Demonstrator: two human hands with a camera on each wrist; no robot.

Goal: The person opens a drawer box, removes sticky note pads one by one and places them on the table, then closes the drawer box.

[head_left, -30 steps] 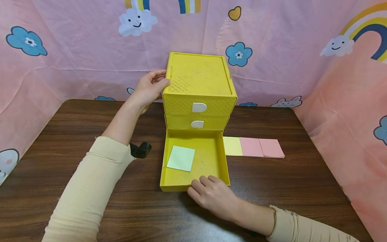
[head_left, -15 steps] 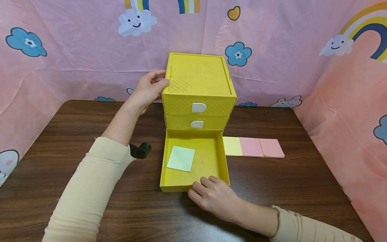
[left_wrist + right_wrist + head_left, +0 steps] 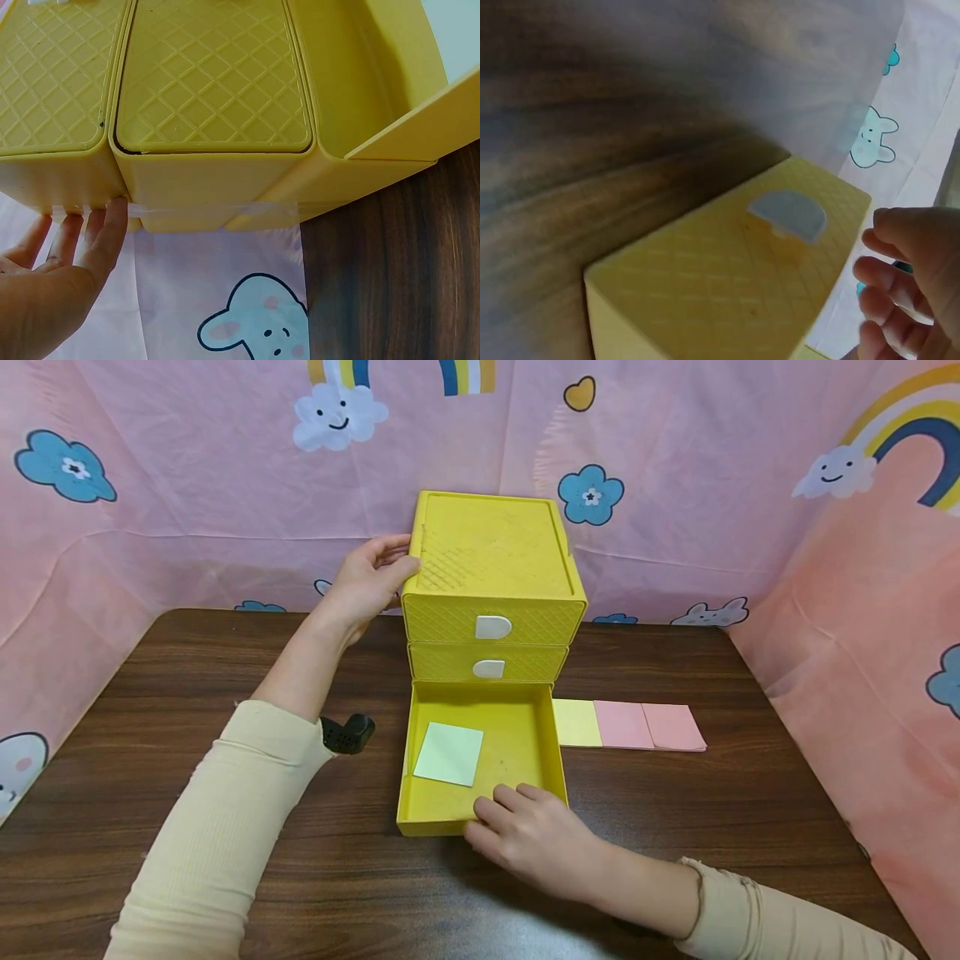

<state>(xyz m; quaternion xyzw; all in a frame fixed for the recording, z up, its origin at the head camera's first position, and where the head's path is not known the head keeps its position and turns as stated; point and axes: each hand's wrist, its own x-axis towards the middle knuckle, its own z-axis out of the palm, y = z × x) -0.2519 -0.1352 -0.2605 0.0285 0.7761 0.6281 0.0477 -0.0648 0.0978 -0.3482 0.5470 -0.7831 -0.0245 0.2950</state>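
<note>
A yellow cabinet of stacked drawers [image 3: 498, 547] stands on the table, its bottom drawer [image 3: 521, 739] pulled out. Inside that drawer, toward the left, lies a pale green sticky note [image 3: 449, 753]. My left hand [image 3: 372, 578] rests against the cabinet's upper left side; in the left wrist view its fingers [image 3: 111, 236] reach up to the side wall, fairly straight. Over the drawer's front rim, right of its middle, is my right hand [image 3: 528, 839], fingers loosely bent. The right wrist view shows its thumb and fingertips just off the rim, and a white handle [image 3: 789, 214] on the drawer front.
Right of the drawer, a yellow sticky note pad [image 3: 577, 722] and two pink sticky note pads [image 3: 624, 725] lie in a row on the dark wooden table [image 3: 675, 827]. A patterned pink cloth [image 3: 675, 552] hangs behind and at the sides.
My right hand has risen slightly at the drawer's front rim and its forearm has shifted a little to the right. The left hand, the drawer and the notes stay put.
</note>
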